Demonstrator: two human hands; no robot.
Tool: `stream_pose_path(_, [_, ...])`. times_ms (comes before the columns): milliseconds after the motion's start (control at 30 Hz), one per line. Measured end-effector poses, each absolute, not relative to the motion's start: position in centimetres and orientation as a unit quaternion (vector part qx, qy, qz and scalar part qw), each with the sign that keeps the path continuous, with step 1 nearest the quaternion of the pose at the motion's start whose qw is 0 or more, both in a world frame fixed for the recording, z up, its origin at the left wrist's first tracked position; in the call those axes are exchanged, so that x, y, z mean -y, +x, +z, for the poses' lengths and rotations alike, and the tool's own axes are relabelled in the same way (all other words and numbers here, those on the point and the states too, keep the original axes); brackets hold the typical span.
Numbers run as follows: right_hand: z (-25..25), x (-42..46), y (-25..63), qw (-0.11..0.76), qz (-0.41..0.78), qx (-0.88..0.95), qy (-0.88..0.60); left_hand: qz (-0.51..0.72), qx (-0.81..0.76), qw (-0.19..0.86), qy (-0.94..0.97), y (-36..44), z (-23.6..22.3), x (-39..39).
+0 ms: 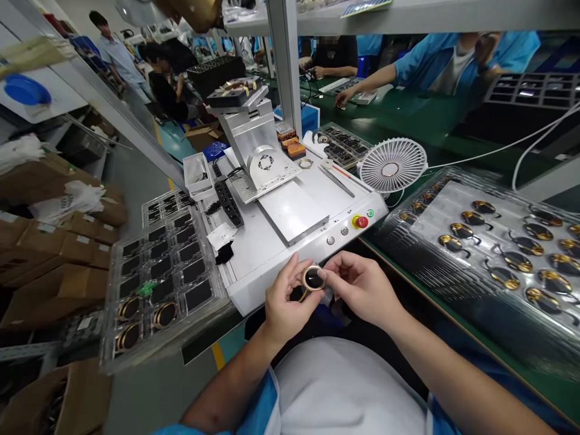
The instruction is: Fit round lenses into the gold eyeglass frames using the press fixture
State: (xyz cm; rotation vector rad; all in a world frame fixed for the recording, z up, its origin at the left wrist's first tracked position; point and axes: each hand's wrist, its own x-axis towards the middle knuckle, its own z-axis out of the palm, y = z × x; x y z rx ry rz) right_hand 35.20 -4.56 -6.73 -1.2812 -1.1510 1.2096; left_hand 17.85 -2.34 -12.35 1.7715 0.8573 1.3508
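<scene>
My left hand (284,302) and my right hand (357,287) meet in front of me, both pinching a small round copper coil with a dark centre (312,278). The left thumb and fingers grip its left rim, the right fingertips its right side. They hover just below the front edge of a white benchtop machine (290,211) that has a red stop button (361,222).
A clear tray (163,272) of black pads with a few coils sits at left. At right lies a clear tray (498,241) with several gold coils. A white fan (392,165) stands behind. Cardboard boxes are stacked at far left. Other people work across the green bench.
</scene>
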Motion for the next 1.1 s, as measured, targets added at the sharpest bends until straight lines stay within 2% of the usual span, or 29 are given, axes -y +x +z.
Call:
stream_pose_path(967, [-7.1,4.4,34.3,0.447,0.423,0.516,-0.596,0.525,-0.343,0.313,0.713,17.8,-12.4,2.6])
stream_pose_path(1033, [-7.6,4.4,34.6,0.449,0.457,0.499,-0.584,0.541,-0.333,0.318,0.703,18.2,-12.9,2.8])
stream_pose_path(1100, [-8.2,4.6,35.3,0.443,0.543,0.463,-0.543,0.547,-0.313,0.330,0.703,18.8,-13.6,3.0])
